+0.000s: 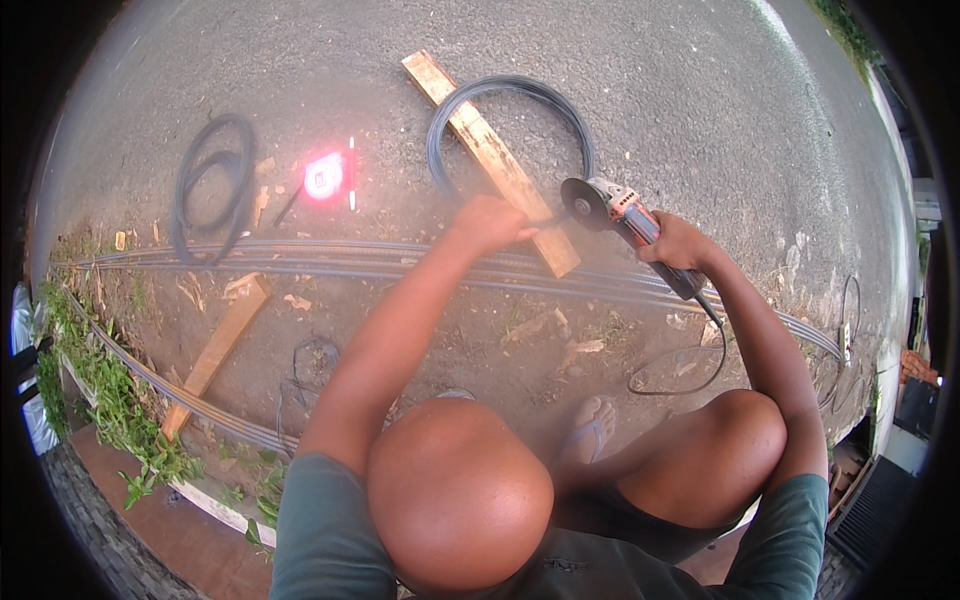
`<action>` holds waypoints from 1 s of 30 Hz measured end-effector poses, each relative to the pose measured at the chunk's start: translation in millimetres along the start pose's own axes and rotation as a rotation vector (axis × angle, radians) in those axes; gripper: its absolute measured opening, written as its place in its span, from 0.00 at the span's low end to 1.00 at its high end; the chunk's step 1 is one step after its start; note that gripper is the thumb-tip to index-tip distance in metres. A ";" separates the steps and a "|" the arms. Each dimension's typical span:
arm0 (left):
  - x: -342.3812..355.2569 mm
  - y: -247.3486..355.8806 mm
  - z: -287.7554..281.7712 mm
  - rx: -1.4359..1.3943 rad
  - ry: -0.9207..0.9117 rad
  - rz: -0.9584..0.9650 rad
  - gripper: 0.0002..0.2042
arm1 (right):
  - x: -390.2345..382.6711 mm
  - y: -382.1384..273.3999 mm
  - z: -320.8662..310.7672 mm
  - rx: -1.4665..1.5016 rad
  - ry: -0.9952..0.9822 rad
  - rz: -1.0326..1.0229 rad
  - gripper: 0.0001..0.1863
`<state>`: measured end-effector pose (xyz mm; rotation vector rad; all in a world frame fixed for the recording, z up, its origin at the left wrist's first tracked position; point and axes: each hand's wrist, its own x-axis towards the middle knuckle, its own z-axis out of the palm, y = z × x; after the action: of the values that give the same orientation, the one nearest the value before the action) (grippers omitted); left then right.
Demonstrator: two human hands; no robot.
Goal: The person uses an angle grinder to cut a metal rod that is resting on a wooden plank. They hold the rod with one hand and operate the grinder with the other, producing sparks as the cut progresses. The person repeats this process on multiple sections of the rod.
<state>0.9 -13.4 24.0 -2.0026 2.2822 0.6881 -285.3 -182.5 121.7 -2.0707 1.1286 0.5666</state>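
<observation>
My right hand (678,243) is wrapped round the body of an angle grinder (632,215). The grinder's dark cutting disc (583,204) stands at the near right side of a coil of grey wire (520,83); whether it touches the wire is hard to tell. My left hand (490,222) is closed on the near side of the coil, its fingers partly hiding the wire. Beneath the coil lies a long wooden plank (503,165), set at a slant on the ground. A little wire shows between my left hand and the disc.
Long thin metal rods (380,262) run across the ground just before me. On the left lie a second wire coil (240,190), a brightly glaring red tape measure (324,177) and another wooden plank (215,350). The grinder's cord (690,390) loops near my foot.
</observation>
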 end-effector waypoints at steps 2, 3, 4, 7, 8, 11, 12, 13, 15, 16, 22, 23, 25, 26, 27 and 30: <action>0.4 0.4 -1.1 -0.006 -0.008 -0.010 0.27 | -1.3 -1.0 -1.4 0.007 -0.013 -0.001 0.39; 0.5 0.8 -1.6 -0.004 -0.019 -0.013 0.27 | -1.8 -1.6 -1.7 0.011 -0.020 -0.001 0.39; 0.8 1.4 -2.6 -0.001 -0.030 -0.016 0.27 | -2.2 -1.2 -1.5 0.011 -0.018 0.001 0.39; 0.3 2.2 -4.5 0.004 -0.039 -0.017 0.27 | -3.1 -1.0 -0.9 0.022 -0.018 -0.004 0.39; -0.3 2.0 -4.7 0.005 -0.038 -0.018 0.27 | -3.2 -1.8 -1.0 0.034 -0.020 -0.012 0.39; 0.3 2.7 -5.7 -0.007 -0.054 -0.031 0.27 | -1.9 -1.9 -1.6 0.016 -0.019 -0.006 0.38; 0.8 3.2 -6.1 -0.005 -0.057 -0.028 0.27 | -1.2 -1.5 -2.0 0.001 -0.017 0.002 0.38; 1.0 3.4 -6.4 -0.004 -0.061 -0.026 0.27 | -0.4 -1.4 -1.8 0.008 -0.016 -0.003 0.38; 1.4 3.7 -6.8 0.000 -0.064 -0.024 0.28 | 0.3 -0.8 -1.8 0.020 -0.014 -0.012 0.38; 1.2 3.2 -5.8 0.002 -0.063 -0.026 0.28 | 0.2 -3.0 -1.9 0.017 -0.012 -0.009 0.38; 0.0 1.7 -2.3 0.017 -0.027 -0.021 0.28 | 2.8 -7.9 -1.5 0.012 0.002 -0.014 0.39; 0.8 2.4 -2.8 0.015 -0.032 -0.021 0.28 | 4.6 -4.8 -0.2 0.012 0.007 -0.015 0.39; 0.6 2.6 -2.4 0.014 -0.026 -0.019 0.28 | 6.5 -2.8 1.1 0.010 0.011 -0.016 0.39; -0.2 1.8 -1.6 0.014 -0.025 -0.020 0.27 | 7.2 -4.2 1.5 0.009 0.011 -0.017 0.39; -1.0 0.8 -1.0 0.010 -0.025 -0.023 0.27 | 8.1 -5.6 2.0 0.007 0.010 -0.017 0.39; -0.3 3.3 -3.6 0.000 -0.014 -0.010 0.27 | 8.9 -2.7 0.7 -0.002 0.010 -0.007 0.39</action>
<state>-1.2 -14.1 28.4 -2.0013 2.2630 0.6996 -278.3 -185.8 116.4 -2.0806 1.1263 0.5546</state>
